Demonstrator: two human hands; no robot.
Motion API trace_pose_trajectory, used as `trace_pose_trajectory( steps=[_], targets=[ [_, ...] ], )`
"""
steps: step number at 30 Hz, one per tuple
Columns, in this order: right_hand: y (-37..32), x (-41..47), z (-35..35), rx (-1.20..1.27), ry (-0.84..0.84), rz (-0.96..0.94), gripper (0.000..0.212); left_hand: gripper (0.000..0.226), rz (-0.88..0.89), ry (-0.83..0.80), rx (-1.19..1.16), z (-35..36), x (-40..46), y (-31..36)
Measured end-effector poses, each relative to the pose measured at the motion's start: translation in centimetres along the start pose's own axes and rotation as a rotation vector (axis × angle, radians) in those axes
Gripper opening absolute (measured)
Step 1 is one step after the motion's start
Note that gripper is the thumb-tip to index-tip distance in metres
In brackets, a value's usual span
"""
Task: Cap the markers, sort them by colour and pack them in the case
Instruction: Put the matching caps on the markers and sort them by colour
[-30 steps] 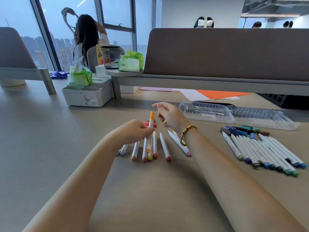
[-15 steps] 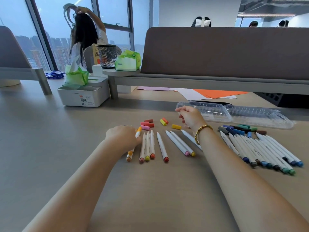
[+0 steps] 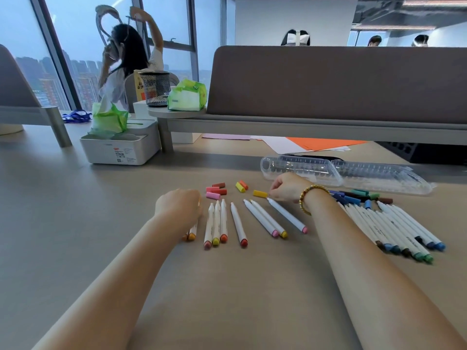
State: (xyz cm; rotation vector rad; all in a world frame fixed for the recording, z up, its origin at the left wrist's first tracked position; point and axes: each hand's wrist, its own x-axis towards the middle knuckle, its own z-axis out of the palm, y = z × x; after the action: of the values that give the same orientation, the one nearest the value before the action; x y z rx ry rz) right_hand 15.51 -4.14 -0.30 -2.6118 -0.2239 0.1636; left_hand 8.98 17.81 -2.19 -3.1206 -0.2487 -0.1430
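1. Since a second ago, the left hand (image 3: 180, 207) has come down from holding an orange marker upright and now lies low on the surface (image 3: 75, 223), fingers curled over two orange-ended markers (image 3: 191, 234) at the left end of the row.
2. Meanwhile the right hand (image 3: 286, 188) has moved right and farther off; it is curled, fingertips at the yellow cap (image 3: 260, 193), beside the tip of a pink-ended marker (image 3: 286, 215); whether it pinches anything I cannot tell.
3. Warm-coloured markers (image 3: 217, 224) lie uncapped in a row between the hands, loose caps (image 3: 216, 191) just beyond them.
4. Blue and green markers (image 3: 394, 227) lie grouped at the right.
5. Farther back, the clear case (image 3: 346, 173) lies open.
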Motion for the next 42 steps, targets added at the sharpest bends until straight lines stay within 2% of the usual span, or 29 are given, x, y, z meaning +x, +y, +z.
trace_pose_trajectory(
  steps=[4, 9, 15, 19, 21, 25, 27, 29, 32, 34, 35, 37, 38, 40, 42],
  targets=[
    [-0.8, -0.6, -0.4, -0.169, -0.126, 0.01, 0.033, 0.017, 0.006, 0.14, -0.168, -0.3, -0.2, 0.1],
    [-1.6, -1.0, -0.4, -0.342, -0.224, -0.008, 0.041, 0.016, 0.047, 0.147, -0.253, -0.5, -0.6, 0.9],
    [-2.9, -0.8, 0.7, -0.478, -0.243, 0.0, 0.029, 0.02, 0.062, 0.13, -0.242, -0.5, -0.8, 1.4],
    [-3.6, -1.6, 0.5, -0.457, -0.233, 0.012, 0.031, 0.02, 0.082, 0.109, -0.363, -0.3, -0.9, 1.7],
    [-3.3, -1.6, -0.4, -0.323, -0.19, 0.028, 0.029, 0.018, 0.075, 0.104, -0.467, 0.0, -0.7, 1.7],
    [-3.3, -0.9, -1.4, 0.425, -0.164, 0.055, 0.028, 0.026, 0.089, 0.031, -0.773, -0.2, -0.5, 2.3],
    [-3.9, -0.9, -0.8, 0.687, -0.199, 0.024, 0.027, 0.03, 0.085, -0.064, -0.958, -0.8, -1.0, 3.1],
    [-4.7, -1.0, 0.2, 0.771, -0.216, -0.008, 0.027, 0.03, 0.068, -0.154, -1.063, -1.3, -1.6, 3.4],
    [-5.3, -0.6, 1.4, 0.808, -0.213, -0.043, 0.024, 0.027, 0.066, -0.19, -1.076, -1.4, -1.8, 3.1],
    [-4.8, -0.1, 1.8, 0.729, -0.119, -0.037, 0.028, 0.026, 0.02, -0.208, -1.103, -1.4, -1.6, 2.8],
    [-4.2, 0.3, 1.9, 0.595, -0.014, -0.031, 0.031, 0.025, -0.011, -0.215, -1.111, -1.4, -1.6, 2.7],
    [-2.3, 1.4, 2.5, 0.196, 0.233, -0.028, 0.03, 0.024, -0.054, -0.22, -1.114, -1.3, -1.4, 2.6],
    [-1.4, 1.7, 2.8, 0.0, 0.3, -0.012, 0.028, 0.024, -0.062, -0.217, -1.113, -1.2, -1.3, 2.5],
    [-0.2, 2.1, 3.3, -0.253, 0.299, 0.015, 0.029, 0.025, -0.066, -0.207, -1.107, -1.1, -1.1, 2.5],
    [0.0, 2.3, 3.7, -0.338, 0.245, 0.025, 0.032, 0.023, -0.07, -0.206, -1.087, -1.1, -0.9, 2.6]
  ],
)
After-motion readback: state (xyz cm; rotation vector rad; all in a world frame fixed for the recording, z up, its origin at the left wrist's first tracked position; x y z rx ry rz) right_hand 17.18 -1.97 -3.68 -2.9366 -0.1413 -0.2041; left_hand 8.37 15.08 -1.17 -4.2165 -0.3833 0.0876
